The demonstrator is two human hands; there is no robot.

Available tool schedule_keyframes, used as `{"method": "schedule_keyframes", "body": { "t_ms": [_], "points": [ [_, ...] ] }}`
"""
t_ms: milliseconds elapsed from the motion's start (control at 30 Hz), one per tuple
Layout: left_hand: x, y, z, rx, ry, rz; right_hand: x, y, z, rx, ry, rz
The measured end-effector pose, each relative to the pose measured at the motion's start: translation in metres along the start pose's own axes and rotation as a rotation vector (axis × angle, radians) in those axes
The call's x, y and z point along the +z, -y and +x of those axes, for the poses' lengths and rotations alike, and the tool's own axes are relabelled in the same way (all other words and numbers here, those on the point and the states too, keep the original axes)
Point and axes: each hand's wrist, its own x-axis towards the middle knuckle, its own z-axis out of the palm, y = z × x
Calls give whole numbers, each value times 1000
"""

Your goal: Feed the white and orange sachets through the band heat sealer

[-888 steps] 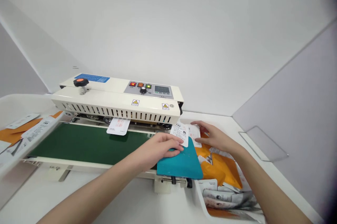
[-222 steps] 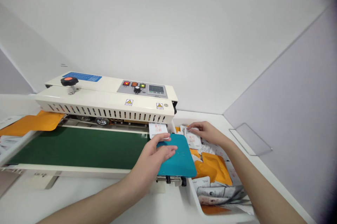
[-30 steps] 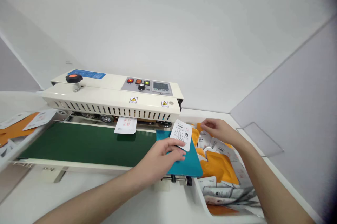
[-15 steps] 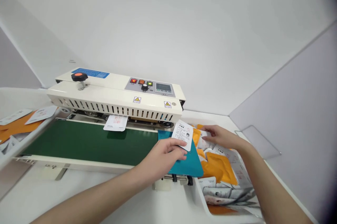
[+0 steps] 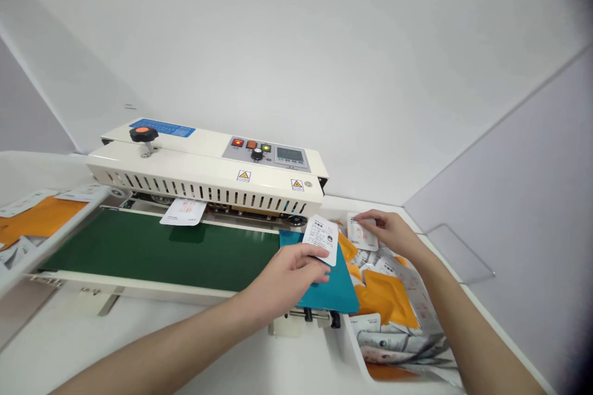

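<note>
My left hand (image 5: 299, 268) rests over the teal plate at the belt's right end, with its thumb and fingers closed on a white printed sachet (image 5: 320, 239). Above the right-hand bin, my right hand (image 5: 391, 231) pinches another white sachet (image 5: 364, 235) by its upper edge. A band sealing machine (image 5: 204, 172) stands behind the green conveyor belt (image 5: 139, 253). One more white sachet (image 5: 184, 214) sits with its far edge under the machine's slotted cover, and its near part hangs over the belt.
The white bin (image 5: 354, 352) on the right holds many white and orange sachets. At the left, another bin (image 5: 69, 240) contains orange and white ones. A wire loop (image 5: 467, 250) projects near the right wall. The teal plate (image 5: 340, 293) slopes beside the belt.
The sachet under the sealer has travelled left. My right hand has lifted a white sachet up from the bin's pile, while my left hand stays almost in place.
</note>
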Motion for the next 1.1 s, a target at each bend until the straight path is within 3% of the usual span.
{"method": "schedule_keyframes", "body": {
  "t_ms": [667,1100],
  "points": [
    [1,-6,-1,-25,-18,-5,6,7,-2,21,125,130],
    [-2,-3,-2,-19,-8,7,7,6,-1,-10,159,39]
  ]
}}
